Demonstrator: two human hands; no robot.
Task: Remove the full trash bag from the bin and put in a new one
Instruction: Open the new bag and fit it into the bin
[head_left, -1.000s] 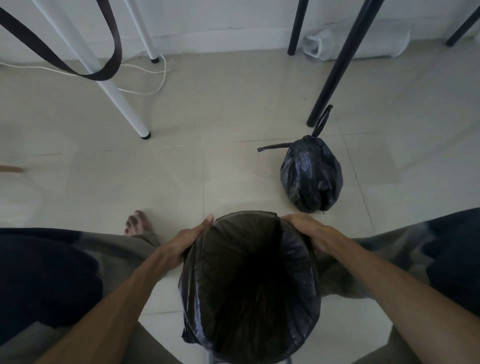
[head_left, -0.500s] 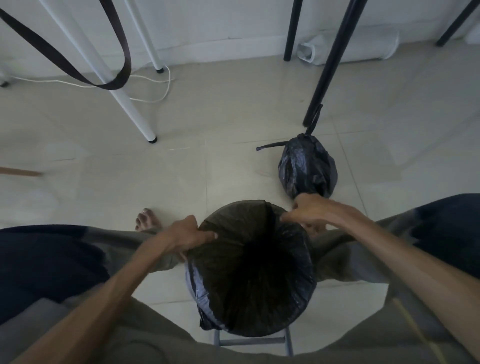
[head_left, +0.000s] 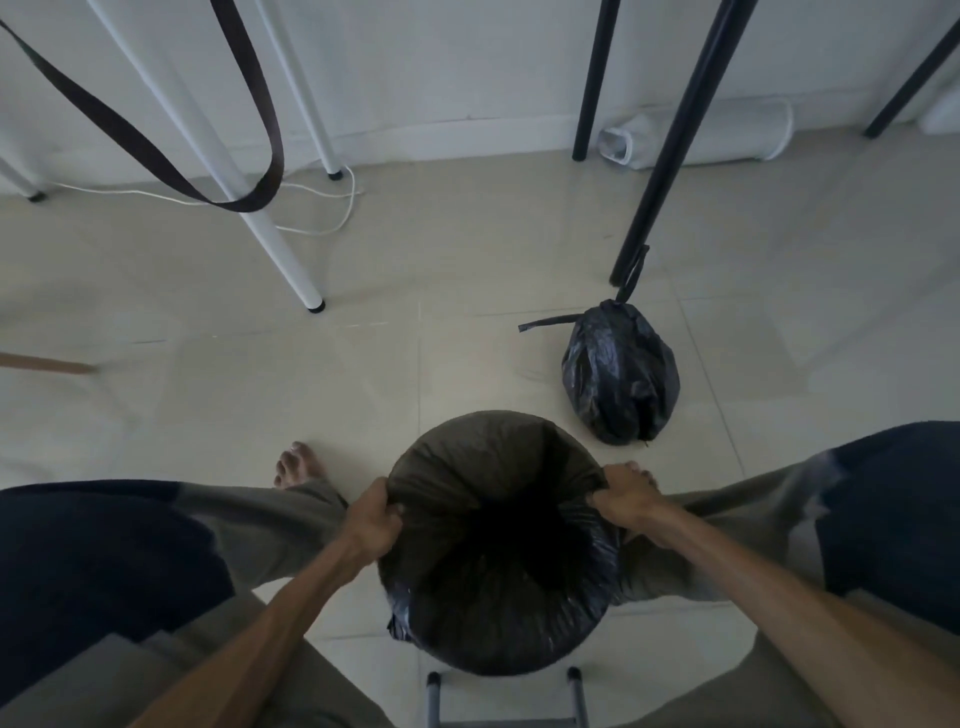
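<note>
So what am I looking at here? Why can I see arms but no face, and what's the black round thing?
The camera sits on a person's head and looks down, so you see only their arms, legs and one bare foot, never a face. There is one view, from above.

The black round thing is a bin lined with a new trash bag, seen from the top; its middle looks dark because it is hollow. The left hand and the right hand each pinch the bag's edge at the rim, one grip on each side.

On the tiled floor beyond the bin sits the full bag, tied shut. Farther back are white and black furniture legs and a white cable.
</note>
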